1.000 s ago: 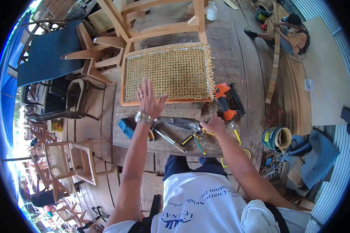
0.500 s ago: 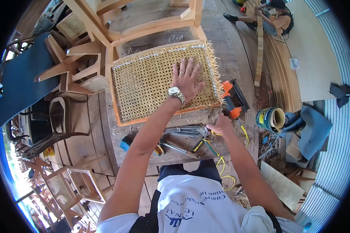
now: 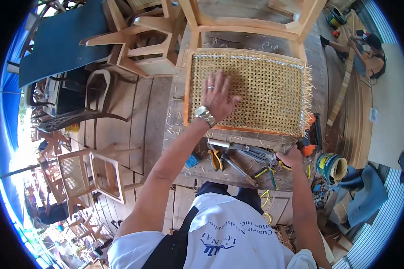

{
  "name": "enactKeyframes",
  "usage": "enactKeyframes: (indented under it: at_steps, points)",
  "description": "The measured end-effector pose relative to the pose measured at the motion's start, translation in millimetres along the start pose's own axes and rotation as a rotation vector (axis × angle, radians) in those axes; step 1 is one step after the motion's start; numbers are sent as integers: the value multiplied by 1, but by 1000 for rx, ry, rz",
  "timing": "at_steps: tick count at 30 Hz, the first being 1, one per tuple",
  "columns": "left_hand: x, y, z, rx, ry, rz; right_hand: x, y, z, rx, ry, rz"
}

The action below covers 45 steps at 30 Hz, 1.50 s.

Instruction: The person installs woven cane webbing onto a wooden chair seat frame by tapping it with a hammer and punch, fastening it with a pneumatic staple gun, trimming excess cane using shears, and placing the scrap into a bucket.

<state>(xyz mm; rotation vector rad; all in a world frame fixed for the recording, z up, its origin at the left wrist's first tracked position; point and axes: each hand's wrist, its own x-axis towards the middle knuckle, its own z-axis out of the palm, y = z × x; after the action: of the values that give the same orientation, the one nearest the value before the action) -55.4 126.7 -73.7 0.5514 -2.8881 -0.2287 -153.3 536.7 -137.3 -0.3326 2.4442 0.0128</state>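
Left hand [image 3: 217,95], spread palm-down on the left half of a woven-cane chair seat [image 3: 260,96], itself mid-tabletop [image 3: 176,127]. Pliers [image 3: 272,176], near edge. Right hand [image 3: 292,158], curled, grip indeterminable, toward near right corner; orange nail gun [image 3: 309,149] beside.

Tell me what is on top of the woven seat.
The left hand lies spread on the woven seat, left of its middle. Loose cane ends stick out along its right edge. Whatever is directly beneath the palm is covered and cannot be seen.
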Motion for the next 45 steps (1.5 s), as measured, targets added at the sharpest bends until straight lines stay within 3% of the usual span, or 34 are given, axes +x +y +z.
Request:
enactKeyframes:
  at_steps: [3,5,8,14,17,19,20,21,22,23,26,28,29,31,35,37,39,41,44,45]
  points:
    - [-16,-48,-11,-47,187,-273,-3,2,3,26,25,25]
    - [-28,-71,-10,-280,337,-561,-3,0,3,16,19,37]
    - [-39,-104,-16,-409,-203,-679,-3,-2,0,-11,-8,23]
    - [-41,-100,2,-354,-30,-668,5,5,5,-37,-54,29]
    - [-43,-121,24,-202,-153,-700,5,2,3,-65,-93,64]
    - [-48,-122,21,6,-294,-597,13,13,19,-60,-18,-90]
    - [-51,-121,20,141,-397,-510,-15,-7,-12,-16,1,-34]
    - [-53,-143,44,488,-558,-309,-12,-3,-15,17,-103,48]
    - [-57,-168,71,941,-667,-26,3,11,14,44,-40,58]
    - [-60,-185,91,1281,-682,251,-11,-1,-8,43,-69,129]
    - [-72,-236,127,1488,-537,276,-24,-11,-25,103,-95,243]
    - [-61,-229,123,943,-406,-18,-25,-11,-25,122,-108,258]
    - [-57,-210,99,310,-336,-273,-24,-10,-27,128,-117,256]
    - [-55,-217,95,266,-376,-307,-24,-8,-27,147,-116,260]
    - [-46,-210,83,-1031,-188,-708,-27,-10,-30,149,-124,265]
    - [-26,-141,23,-1476,-327,-896,-29,-8,-33,142,-107,262]
    - [-32,-98,13,-1404,-188,-903,-28,-5,-33,132,-112,268]
    - [-39,-149,47,-1179,-109,-929,-22,-7,-30,127,-152,245]
    - [-37,-138,33,-1227,-67,-935,-18,-7,-23,141,-136,252]
    - [-43,-165,59,-1226,-15,-853,-17,-5,-22,157,-129,252]
